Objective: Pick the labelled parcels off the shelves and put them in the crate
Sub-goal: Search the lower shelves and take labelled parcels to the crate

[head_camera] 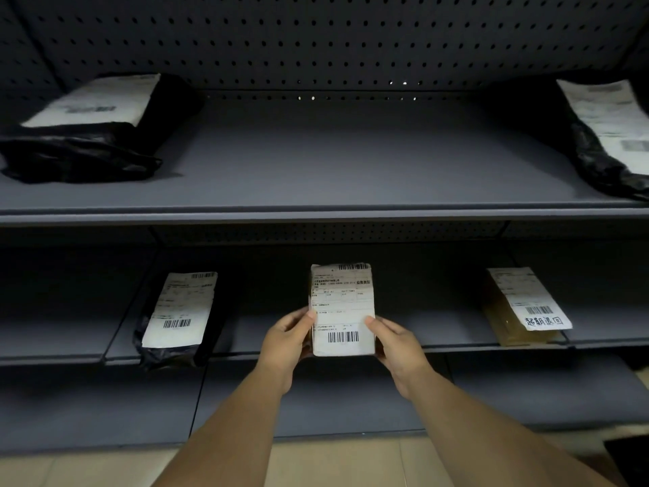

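Left hand & right hand each gripping labelled parcel by its sides, long axis front-to-back, barcode end nearest.

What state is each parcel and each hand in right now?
Middle parcel: held at both side edges, label facing up.
Left hand: grips the parcel's left edge.
Right hand: grips its right edge.
Black bag parcel: lying on the lower shelf.
Tan box parcel: lying on the lower shelf.
Two black bag parcels: lying on the upper shelf.
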Motion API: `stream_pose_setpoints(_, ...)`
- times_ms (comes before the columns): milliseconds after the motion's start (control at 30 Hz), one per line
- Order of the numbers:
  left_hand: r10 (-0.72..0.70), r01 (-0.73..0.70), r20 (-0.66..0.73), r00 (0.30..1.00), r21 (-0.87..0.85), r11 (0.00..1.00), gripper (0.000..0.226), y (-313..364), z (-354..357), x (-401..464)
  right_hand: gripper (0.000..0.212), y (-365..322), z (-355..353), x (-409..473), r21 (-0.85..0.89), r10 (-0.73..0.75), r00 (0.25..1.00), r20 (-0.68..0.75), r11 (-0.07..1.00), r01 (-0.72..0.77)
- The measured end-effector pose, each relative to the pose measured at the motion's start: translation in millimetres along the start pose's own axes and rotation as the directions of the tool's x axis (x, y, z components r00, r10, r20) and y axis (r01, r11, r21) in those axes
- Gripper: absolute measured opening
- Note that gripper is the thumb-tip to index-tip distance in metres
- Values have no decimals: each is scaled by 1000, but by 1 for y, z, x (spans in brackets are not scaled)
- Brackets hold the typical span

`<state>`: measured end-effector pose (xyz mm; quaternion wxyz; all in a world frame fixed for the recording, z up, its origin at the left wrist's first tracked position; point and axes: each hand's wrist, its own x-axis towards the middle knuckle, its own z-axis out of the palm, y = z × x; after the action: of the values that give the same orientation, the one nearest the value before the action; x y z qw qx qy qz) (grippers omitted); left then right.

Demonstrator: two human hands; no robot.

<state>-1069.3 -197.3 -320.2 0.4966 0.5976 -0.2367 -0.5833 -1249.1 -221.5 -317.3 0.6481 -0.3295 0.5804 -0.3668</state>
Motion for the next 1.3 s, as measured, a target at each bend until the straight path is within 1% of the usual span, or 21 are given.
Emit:
stream_pose_setpoints(233, -39, 39, 5, 999, 11, 999, 17, -1, 1, 2, 19, -2, -2, -1, -80, 2, 1000, -23, 997, -4)
stream_pose_setpoints(367, -108, 109, -35, 994, 44, 993, 21, -2, 5, 9, 11, -4, -1, 5, -128, 62, 996, -58, 989, -69)
stream_pose_setpoints(500, -182, 185, -67, 981, 48, 982, 24, 0, 10, 15, 18, -9, 1, 13, -150, 148, 985, -89, 976, -160)
stream_pose_setpoints(600, -228, 232, -82, 970, 53, 971, 22, 1, 12, 20, 31, -10, 4, 19, -164, 197, 974, -109, 963, -213)
stream_pose_setpoints(700, -264, 271, -96, 960, 68, 960, 23, 1, 12, 25, 30, -11, 5, 24, -151, 244, 963, -114, 954, -259)
stream_pose_setpoints(867, -288, 303, -126, 949, 118, 946, 36, 4, 14, 33, 28, -15, 8, 30, -106, 254, 960, -116, 958, -266)
stream_pose_setpoints(1000, -301, 318, -132, 944, 135, 938, 43, 8, 17, 35, 42, -13, 7, 38, -121, 259, 957, -130, 954, -275)
stream_pose_setpoints(1067, -305, 323, -134, 943, 151, 934, 43, 10, 18, 36, 46, -12, 7, 40, -118, 265, 955, -134, 952, -281)
stream_pose_setpoints(1300, -332, 350, -127, 935, 170, 921, 44, 10, 20, 36, 40, -14, 7, 40, -90, 282, 952, -121, 952, -294)
